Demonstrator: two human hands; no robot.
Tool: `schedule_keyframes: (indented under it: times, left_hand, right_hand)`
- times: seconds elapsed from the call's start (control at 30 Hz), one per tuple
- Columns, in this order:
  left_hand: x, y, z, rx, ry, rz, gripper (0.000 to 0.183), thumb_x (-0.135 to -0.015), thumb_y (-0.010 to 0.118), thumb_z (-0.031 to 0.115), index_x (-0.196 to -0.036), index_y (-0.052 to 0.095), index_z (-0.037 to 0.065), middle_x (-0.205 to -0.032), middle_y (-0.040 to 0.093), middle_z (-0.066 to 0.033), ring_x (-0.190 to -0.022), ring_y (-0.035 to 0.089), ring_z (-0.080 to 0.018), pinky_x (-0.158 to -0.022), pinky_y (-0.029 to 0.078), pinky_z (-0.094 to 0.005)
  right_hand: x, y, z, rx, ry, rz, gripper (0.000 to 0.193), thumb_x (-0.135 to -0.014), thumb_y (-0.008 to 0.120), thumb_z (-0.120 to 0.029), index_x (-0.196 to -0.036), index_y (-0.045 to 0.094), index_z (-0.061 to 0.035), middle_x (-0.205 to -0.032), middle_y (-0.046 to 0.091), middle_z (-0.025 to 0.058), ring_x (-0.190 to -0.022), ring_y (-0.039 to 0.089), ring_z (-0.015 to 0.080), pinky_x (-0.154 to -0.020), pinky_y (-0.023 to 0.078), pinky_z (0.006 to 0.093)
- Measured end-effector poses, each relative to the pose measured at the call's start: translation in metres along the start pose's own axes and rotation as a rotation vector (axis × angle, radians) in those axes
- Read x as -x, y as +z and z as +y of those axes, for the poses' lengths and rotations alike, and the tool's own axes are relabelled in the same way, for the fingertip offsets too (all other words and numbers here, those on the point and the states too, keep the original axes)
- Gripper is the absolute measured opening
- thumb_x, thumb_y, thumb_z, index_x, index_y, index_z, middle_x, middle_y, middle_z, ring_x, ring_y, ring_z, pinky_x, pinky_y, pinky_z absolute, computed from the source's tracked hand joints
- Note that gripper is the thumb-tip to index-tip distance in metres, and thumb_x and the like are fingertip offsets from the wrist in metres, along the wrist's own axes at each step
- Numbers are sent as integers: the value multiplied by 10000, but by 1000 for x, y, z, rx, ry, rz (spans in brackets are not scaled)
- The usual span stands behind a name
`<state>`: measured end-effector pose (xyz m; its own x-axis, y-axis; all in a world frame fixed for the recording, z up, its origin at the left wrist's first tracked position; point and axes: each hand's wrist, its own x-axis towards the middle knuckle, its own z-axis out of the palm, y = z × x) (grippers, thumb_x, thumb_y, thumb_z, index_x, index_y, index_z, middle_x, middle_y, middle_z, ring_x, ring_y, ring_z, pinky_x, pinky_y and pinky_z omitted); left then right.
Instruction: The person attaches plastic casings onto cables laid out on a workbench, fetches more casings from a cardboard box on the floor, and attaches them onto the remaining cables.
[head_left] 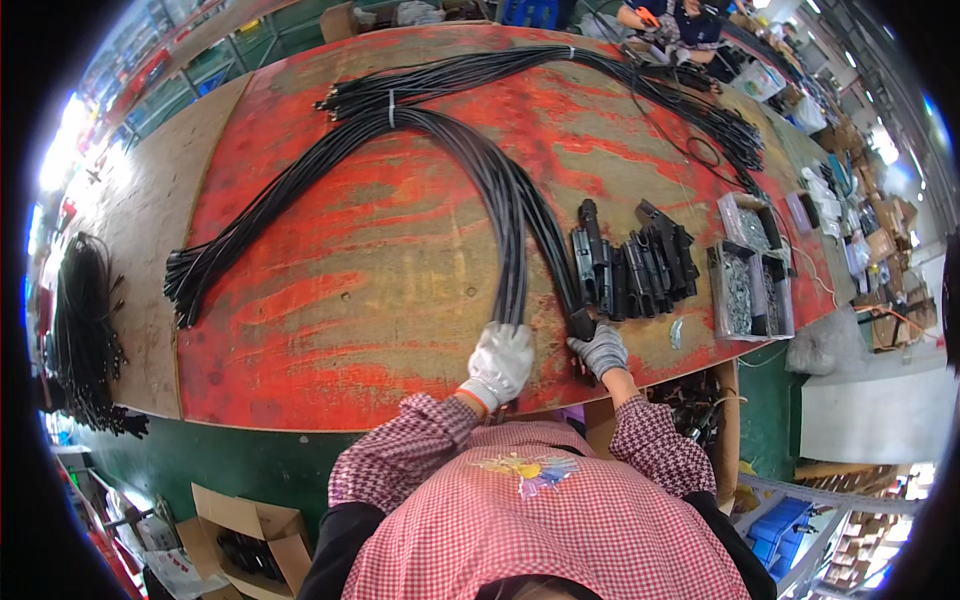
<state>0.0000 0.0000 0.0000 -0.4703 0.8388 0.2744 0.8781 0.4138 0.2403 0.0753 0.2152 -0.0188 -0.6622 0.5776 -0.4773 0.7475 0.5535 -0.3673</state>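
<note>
Two black cable bunches [510, 260] ran to lower centre: left hand [500, 362] clamped one, right hand [600, 350] gripped the other, probably to separate them; black parts [645, 270] sat centre-right, presumably for reach.

The left hand [502, 362] wears a white knitted glove [508, 348] with an orange-edged cuff, the right hand [603, 351] a greyer knitted one. Dark maroon-and-white houndstooth sleeve covers [400, 450] sheathe the forearms, and black sleeves [345, 545] show above them. The red-and-white gingham garment [440, 535] bears a yellow, orange and lilac motif [535, 470] on its front.
</note>
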Motion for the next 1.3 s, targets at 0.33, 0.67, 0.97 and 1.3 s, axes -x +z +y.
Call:
schedule_keyframes:
  times: [0.33,0.67,0.97,1.3]
  left_hand:
    - [-43,-1,14,749,-801,-382,746,-799,589,513,-1292,442,-28,-985,639,-206,-919,645,-271,-785,503,-355]
    - [-75,42,-7,1649,-1259,-361,517,-794,725,313,-1111,534,-48,-919,633,-107,-751,657,-181,-572,562,-305]
    - [-74,28,-8,2128,-1333,-295,238,-866,658,108,-1055,573,-9,-939,667,-91,-804,678,-178,-656,598,-311]
    - [-66,50,-11,2050,-1335,-307,204,-841,677,80,-1013,637,-21,-916,683,-96,-744,678,-157,-587,581,-287]
  right_hand:
    - [5,12,4,-277,-56,-302,339,-699,811,-258,-946,699,-54,-811,697,74,-748,669,187,-689,523,305]
    - [31,-9,-9,-945,-8,-562,381,-751,787,-179,-1062,628,-27,-824,668,14,-694,601,75,-608,497,240]
    - [50,-24,3,-994,29,-536,231,-794,739,-185,-976,661,-65,-794,663,-10,-666,600,46,-555,467,216]
    - [114,-3,70,-774,-134,-379,544,-909,610,-310,-1308,433,15,-1054,633,85,-711,567,91,-570,480,234]
